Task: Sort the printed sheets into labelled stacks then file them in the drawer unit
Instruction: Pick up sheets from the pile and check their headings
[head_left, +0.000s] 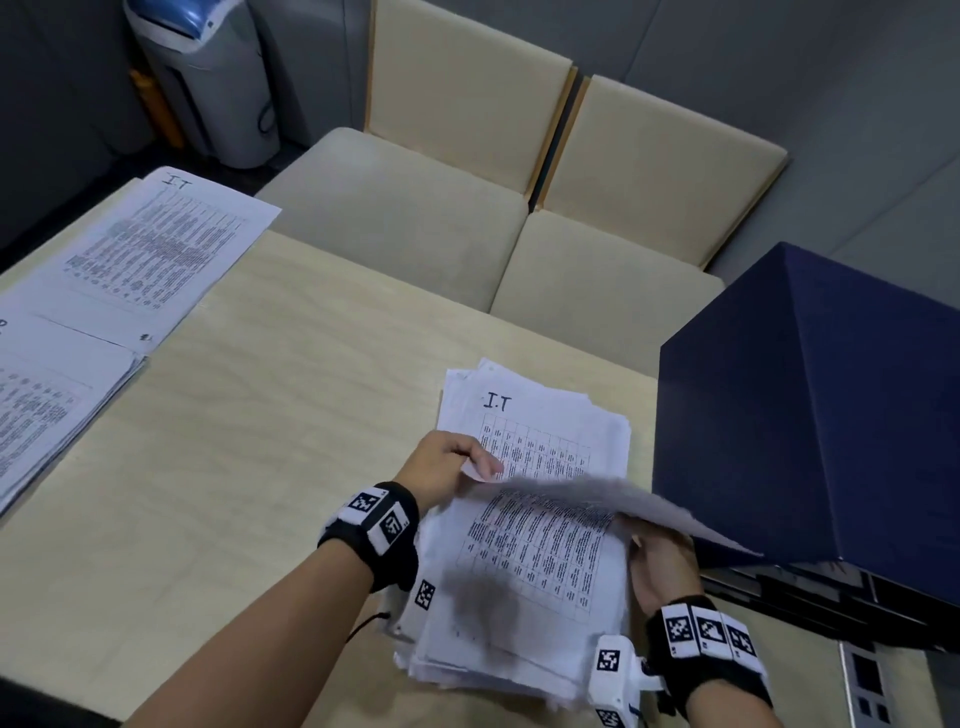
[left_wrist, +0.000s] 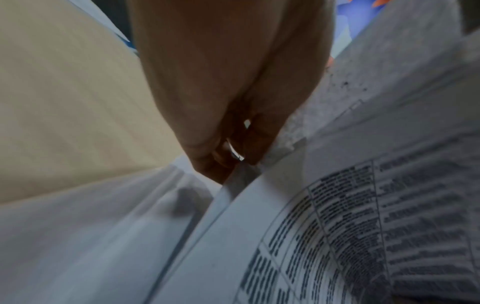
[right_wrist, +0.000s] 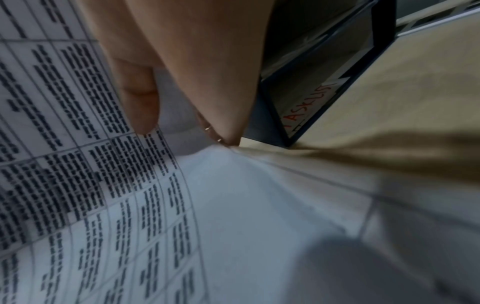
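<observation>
A thick pile of printed sheets (head_left: 519, 613) lies on the table near me; farther back in it a sheet marked "I.T" (head_left: 524, 415) shows. One lifted sheet (head_left: 587, 493) curls up over the pile. My left hand (head_left: 475, 463) pinches its left corner, and the left wrist view shows the fingers (left_wrist: 215, 162) closed on the paper edge. My right hand (head_left: 644, 543) is under the sheet's right side; in the right wrist view its thumb (right_wrist: 140, 98) presses the printed sheet (right_wrist: 78, 164) against the fingers behind. The dark blue drawer unit (head_left: 810, 405) stands just to the right.
Two sorted stacks lie at the table's left: one marked "I.T" (head_left: 156, 249) and another (head_left: 47, 400) nearer me. A drawer front carries a red "TASKLIST" label (right_wrist: 309, 109). Beige chairs (head_left: 467, 171) stand behind the table and a grey bin (head_left: 208, 78) at the back left.
</observation>
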